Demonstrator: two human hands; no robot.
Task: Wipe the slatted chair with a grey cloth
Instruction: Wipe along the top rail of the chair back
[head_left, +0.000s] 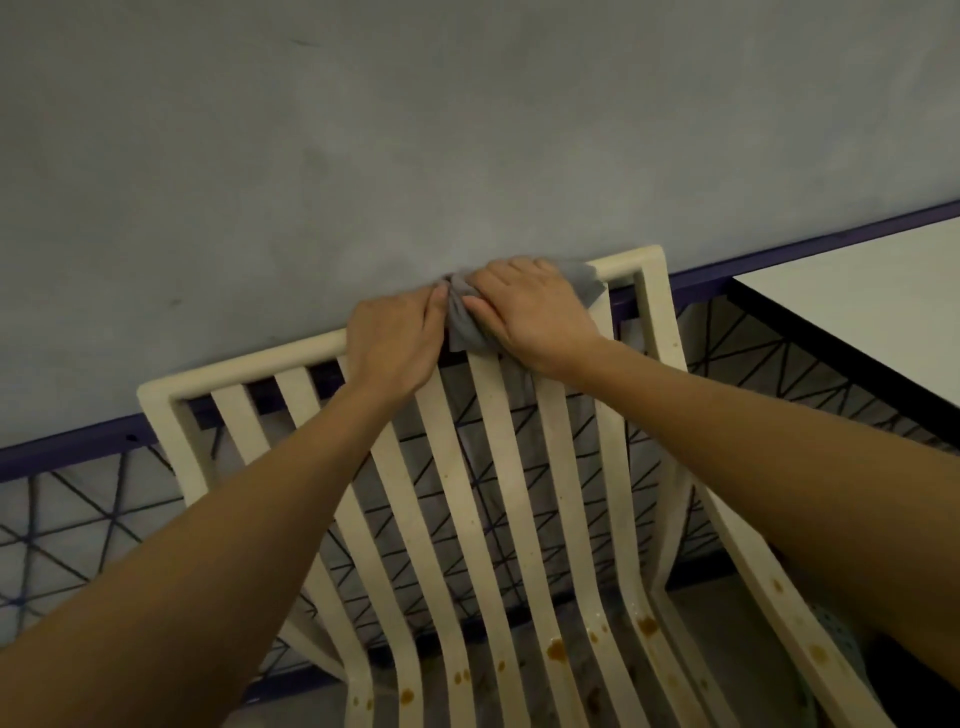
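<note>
- Far left of frame: dark blue rail (67, 449) runs diagonally up to the right along the base of the grey wall (363, 130), w/ a criss-cross patterned panel (93, 519) below it.
- Left-centre: slatted chair (498, 467), cream plastic, seen from the front & tilted in frame; its top rail climbs from lower left to upper right, vertical slats drop toward the bottom edge.
- My left arm comes in from the bottom-left corner. Left hand (395, 343) sits on the top rail near its middle, palm down, fingers curled over the far side of the rail, gripping it. Thumb tip is right beside the cloth, maybe touching; can't tell for sure.
- Centre, just right of that hand: grey cloth (467, 322), bunched & draped over the top rail, one corner sticking out to the right past my fingers, a flap hanging down over the slat tops.
- Right hand (530, 312) lies flat on the cloth, pressing it onto the rail, fingers spread toward upper left. Arm enters from the right edge.
- Bottom centre to right: brown stains (557, 649) dotted on the lower slats & the right side frame.
- Upper right: white table (857, 291) w/ dark edge, apart from the chair.
</note>
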